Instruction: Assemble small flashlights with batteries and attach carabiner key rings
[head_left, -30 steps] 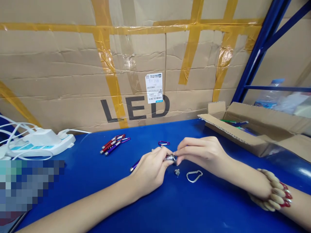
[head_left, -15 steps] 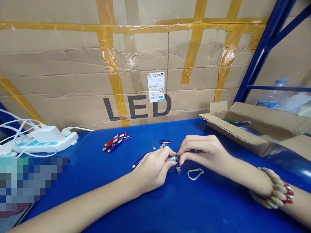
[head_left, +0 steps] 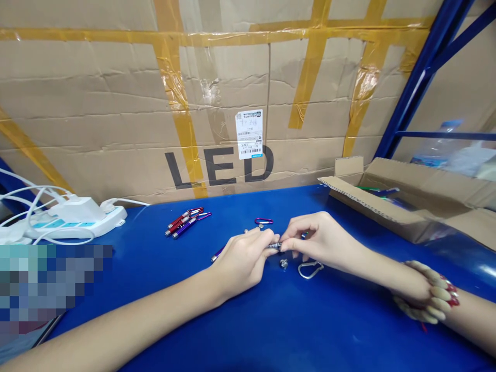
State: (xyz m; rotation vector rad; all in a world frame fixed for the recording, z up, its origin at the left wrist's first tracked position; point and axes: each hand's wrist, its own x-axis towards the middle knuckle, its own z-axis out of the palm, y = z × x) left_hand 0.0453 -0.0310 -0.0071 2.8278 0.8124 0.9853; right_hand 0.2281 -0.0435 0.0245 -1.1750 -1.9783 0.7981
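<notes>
My left hand (head_left: 248, 256) is closed around a small silver cylinder (head_left: 274, 246), apparently part of a keychain flashlight; most of it is hidden in the fingers. At its right end, the thumb and index finger of my right hand (head_left: 315, 237) pinch it. Behind those right fingers a small blue-green piece (head_left: 305, 235) shows, too covered to name. Just below the hands lie a small metal fitting (head_left: 283, 264) and a silver carabiner (head_left: 310, 269). A purple tube (head_left: 217, 254) pokes out beyond my left hand. Farther back are a purple carabiner (head_left: 264, 221) and small round button cells (head_left: 261, 226).
Red and purple keychain flashlights (head_left: 186, 223) lie together at the back left of the blue table (head_left: 294, 330). A white power strip (head_left: 112, 219) with cables stands left. At right sits an open cardboard box (head_left: 372, 206) with coloured tubes; a large carton (head_left: 116, 119) forms the back.
My right hand has turned slightly, and its lower fingers now show below the thumb. My left hand keeps its hold on the cylinder. The view has tilted a little.
</notes>
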